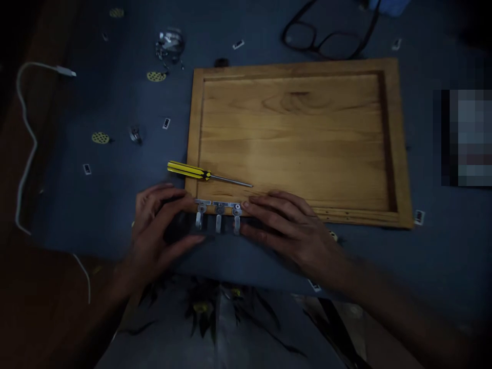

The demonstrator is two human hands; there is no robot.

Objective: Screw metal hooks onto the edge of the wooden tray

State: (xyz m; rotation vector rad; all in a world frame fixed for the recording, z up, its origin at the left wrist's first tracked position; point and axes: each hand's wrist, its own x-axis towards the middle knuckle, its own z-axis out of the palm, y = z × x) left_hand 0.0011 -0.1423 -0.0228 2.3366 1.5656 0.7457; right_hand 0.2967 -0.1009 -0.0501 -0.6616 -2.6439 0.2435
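A framed wooden board [292, 138] lies flat on the blue-grey surface, and three small metal hooks [219, 209] sit side by side along its near edge, towards the left. My left hand [156, 225] is at the near left corner. Its index fingertip is beside the leftmost hook plate, and its thumb stretches out below, apart from it. From the other side my right hand [294, 223] closes on the rightmost hook [237, 218], fingers on top and thumb low at the front. A yellow-and-black screwdriver [207, 174] rests across the board's left rim, shaft pointing right.
Dark-framed glasses [323, 43] lie beyond the board. Left of it are a clear bag of metal parts [169, 46], a small shiny metal piece [135, 134] and a yellow spotted oval [100, 137]. A white cable [26, 138] runs along the left edge.
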